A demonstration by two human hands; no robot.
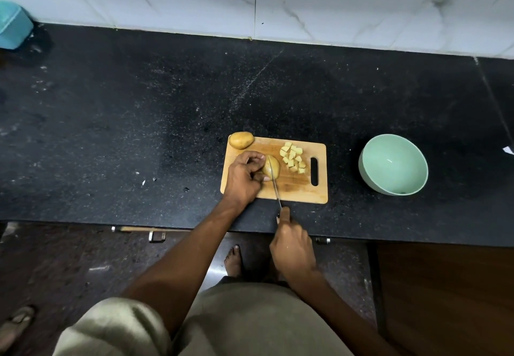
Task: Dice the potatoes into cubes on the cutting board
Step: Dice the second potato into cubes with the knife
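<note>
- The knife handle is buried inside the right hand.
- The left hand covers the cut potato's left part.
- The teal container, upper left, is cut by the frame edge.

A rectangular wooden cutting board with a slot handle at its right end lies flat on the black counter, near the front edge. On its middle sits a yellow-skinned potato piece, dome side up, with the thin knife blade set across it, while 1 whole brown-yellow potato rests at the board's far-left corner, partly overhanging it. A loose heap of pale yellow potato cubes lies just right of the piece, beside the handle slot.
</note>
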